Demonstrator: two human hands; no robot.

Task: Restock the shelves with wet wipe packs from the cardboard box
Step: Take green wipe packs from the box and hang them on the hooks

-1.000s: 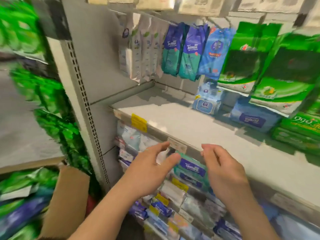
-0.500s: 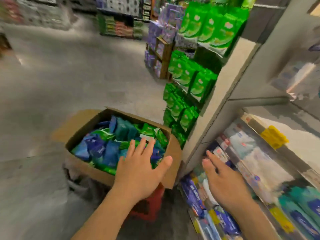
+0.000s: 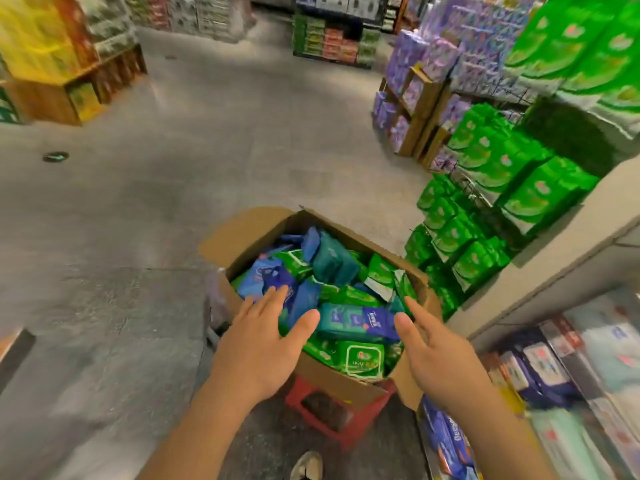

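Note:
An open cardboard box (image 3: 346, 382) stands on a red stool (image 3: 332, 415) in the aisle, full of blue, teal and green wet wipe packs. A teal and purple pack (image 3: 358, 322) lies on top near the front, between my hands. My left hand (image 3: 265, 344) hovers over the box's near left side with fingers spread, holding nothing. My right hand (image 3: 434, 358) is over the near right corner, fingers straight, also holding nothing. The shelves (image 3: 568, 372) with stocked packs run along the right edge.
Green packs (image 3: 485, 209) hang on a rack at the shelf end, just right of the box. Purple goods on wooden stands (image 3: 415, 98) sit farther back. A yellow display (image 3: 45, 60) stands far left. Grey floor (image 3: 173, 202) spreads to the left. My shoe (image 3: 306, 465) is below the stool.
My view has swung from the shelf to the box. Both hands have moved left from the shelf front to over the box, the right hand arriving last.

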